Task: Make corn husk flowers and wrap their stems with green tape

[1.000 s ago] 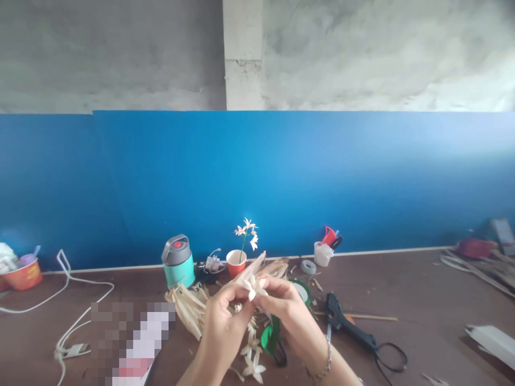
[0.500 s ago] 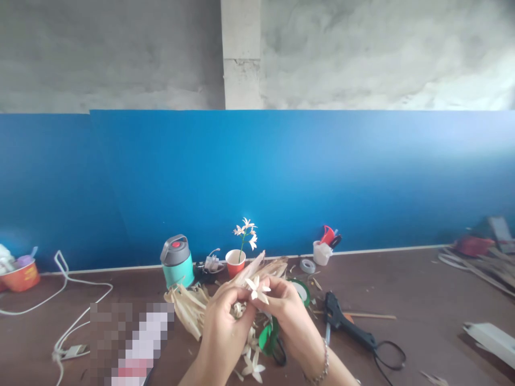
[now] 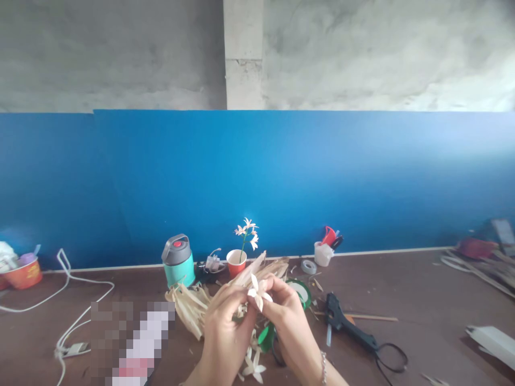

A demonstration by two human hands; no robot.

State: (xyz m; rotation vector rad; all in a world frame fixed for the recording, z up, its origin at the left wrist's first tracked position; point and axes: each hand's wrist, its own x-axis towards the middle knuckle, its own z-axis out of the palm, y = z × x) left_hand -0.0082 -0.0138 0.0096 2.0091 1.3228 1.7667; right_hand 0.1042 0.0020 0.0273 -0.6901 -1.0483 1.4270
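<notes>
White flower (image 3: 259, 292) w/ narrow pointed petals is held up off the brown table (image 3: 402, 289), low ctr of view. R hand (image 3: 287, 311) has thumb & index closed narrow on its base; L hand (image 3: 227, 321) has fingertips bunched right at it, can't tell if they grip too. Bloom opens twd camera; longest spread runs near-vert., one petal up & slightly L, one down, others out to sides. Stem end hidden by fingers, so can't tell its axis. Below hands, 2nd white blossom (image 3: 253, 367) lies on table nr a partly hidden green piece (image 3: 265, 338). Dried husks (image 3: 189, 310) spread L of & behind hands; green-rimmed tape roll (image 3: 304, 292) just past R hand; blk glue gun (image 3: 350, 324) farther R, cord end twd lower R. Orange/white paper cup (image 3: 236, 266) holds pale flower spray (image 3: 247, 230), upright. Orange bowl (image 3: 28, 274), far L, has yellow marks, too small to read; pixelated patch (image 3: 137, 348), lower L, illegible.
</notes>
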